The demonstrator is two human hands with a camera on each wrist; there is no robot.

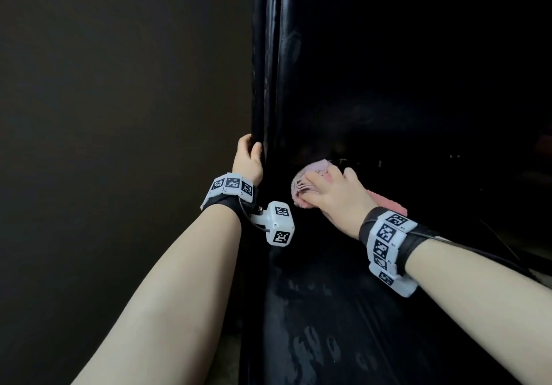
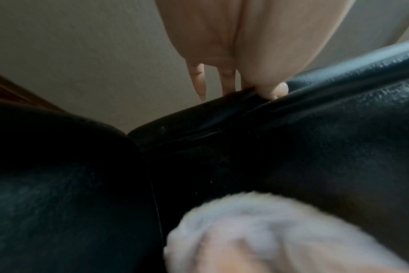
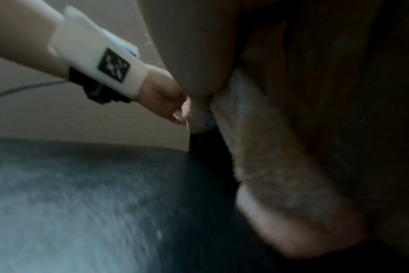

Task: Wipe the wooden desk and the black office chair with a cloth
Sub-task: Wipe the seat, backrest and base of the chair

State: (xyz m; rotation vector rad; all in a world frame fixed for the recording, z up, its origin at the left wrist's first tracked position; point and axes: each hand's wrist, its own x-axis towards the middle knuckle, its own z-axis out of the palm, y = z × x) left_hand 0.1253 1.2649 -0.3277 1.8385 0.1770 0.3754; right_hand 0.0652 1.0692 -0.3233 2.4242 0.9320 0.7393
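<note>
Black leather-like upholstery of the office chair (image 1: 373,86) fills most of the head view, its surface glossy and faintly streaked. Left hand (image 1: 248,160): it grips the rolled side edge of the chair's backrest, thumb (image 2: 277,91) on the front face and fingers (image 2: 199,79) reaching behind the edge, so the hand is curled round the padding. Right hand (image 1: 337,193): it lies flat on a pink cloth (image 1: 301,186), fingers fairly straight and close together, pressing the bunched cloth against the chair low down near the crease where backrest meets seat (image 1: 358,325). Part of the cloth sticks out beyond the fingertips and another strip shows behind the wrist.

Left wrist view: the thumb sits in the seam of the backrest edge, with the cloth (image 2: 245,230) blurred in the foreground against the black padding (image 2: 315,147). Right wrist view: the cloth (image 3: 268,166) runs along beneath the palm, dim and blurred; the other wrist's white marker band (image 3: 100,61) is seen at the chair's edge. Both wrists carry such bands (image 1: 388,235) with black-and-white square codes. Beside the chair stands a plain dim wall (image 1: 119,115).
</note>
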